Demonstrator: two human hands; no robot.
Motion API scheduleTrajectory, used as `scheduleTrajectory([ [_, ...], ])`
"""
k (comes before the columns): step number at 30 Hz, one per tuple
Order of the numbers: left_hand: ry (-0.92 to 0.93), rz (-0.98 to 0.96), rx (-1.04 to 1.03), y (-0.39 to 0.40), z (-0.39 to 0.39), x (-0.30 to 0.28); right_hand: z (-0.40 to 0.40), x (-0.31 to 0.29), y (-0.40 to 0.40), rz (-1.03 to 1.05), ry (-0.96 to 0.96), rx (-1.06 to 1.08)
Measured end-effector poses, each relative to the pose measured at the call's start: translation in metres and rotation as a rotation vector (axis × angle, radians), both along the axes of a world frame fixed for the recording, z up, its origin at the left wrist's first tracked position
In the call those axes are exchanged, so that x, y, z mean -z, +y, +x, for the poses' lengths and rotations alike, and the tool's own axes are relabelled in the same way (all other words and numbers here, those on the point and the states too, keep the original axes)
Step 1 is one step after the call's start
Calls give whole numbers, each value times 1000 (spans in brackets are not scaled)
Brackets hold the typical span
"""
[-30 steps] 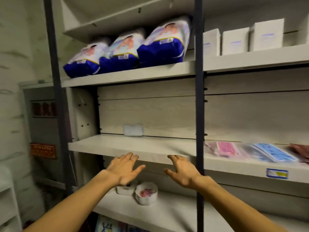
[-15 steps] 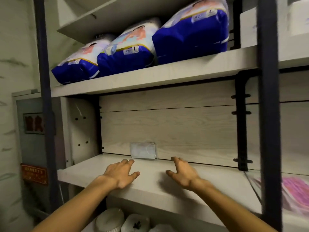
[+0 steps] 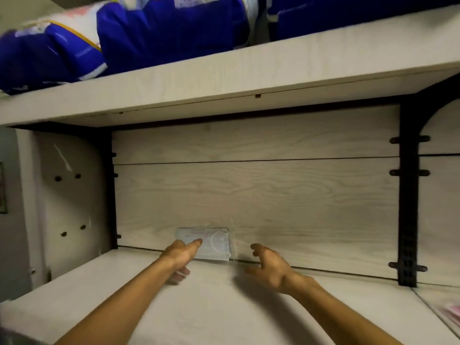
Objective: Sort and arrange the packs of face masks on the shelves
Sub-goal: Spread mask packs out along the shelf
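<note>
A clear pack of pale blue face masks [image 3: 216, 245] stands upright against the back panel of the pale wood shelf [image 3: 224, 310]. My left hand [image 3: 179, 256] reaches deep into the shelf, its straight fingertips at the pack's left half, touching or just in front of it. My right hand [image 3: 270, 266] hovers open a little right of the pack, fingers loosely spread, holding nothing.
The shelf above [image 3: 224, 78] carries several blue and white diaper packs [image 3: 159, 31] and hangs low overhead. A black upright bracket [image 3: 408, 195] bounds the bay on the right, a side panel [image 3: 72, 200] on the left. Pink mask packs [image 3: 451, 311] peek in at the far right.
I have leaned in closer to the shelf. Both hands have moved from the shelf's front edge to its back, the left one arriving at the mask pack.
</note>
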State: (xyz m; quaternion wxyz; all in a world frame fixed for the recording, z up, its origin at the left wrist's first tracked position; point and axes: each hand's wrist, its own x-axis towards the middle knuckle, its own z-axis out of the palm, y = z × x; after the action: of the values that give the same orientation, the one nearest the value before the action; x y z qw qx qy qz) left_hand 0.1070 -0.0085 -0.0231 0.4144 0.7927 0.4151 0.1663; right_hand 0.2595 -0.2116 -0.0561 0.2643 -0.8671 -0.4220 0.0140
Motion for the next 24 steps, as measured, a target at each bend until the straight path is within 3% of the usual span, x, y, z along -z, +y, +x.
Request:
scheduleTrajectory([
  [3,-109,-277,42,26,26,2,10,4,27,35,16,37],
  [11,-174,-574,139,66,58,13,13,19,77,69,-50,60],
  [14,-211,-649,131,72,58,10,12,15,84,131,-70,28],
  [20,-311,-747,114,80,39,11,-6,23,78,7,-414,-182],
  [24,-361,-663,42,72,27,16,-9,29,62,-21,-290,-242],
])
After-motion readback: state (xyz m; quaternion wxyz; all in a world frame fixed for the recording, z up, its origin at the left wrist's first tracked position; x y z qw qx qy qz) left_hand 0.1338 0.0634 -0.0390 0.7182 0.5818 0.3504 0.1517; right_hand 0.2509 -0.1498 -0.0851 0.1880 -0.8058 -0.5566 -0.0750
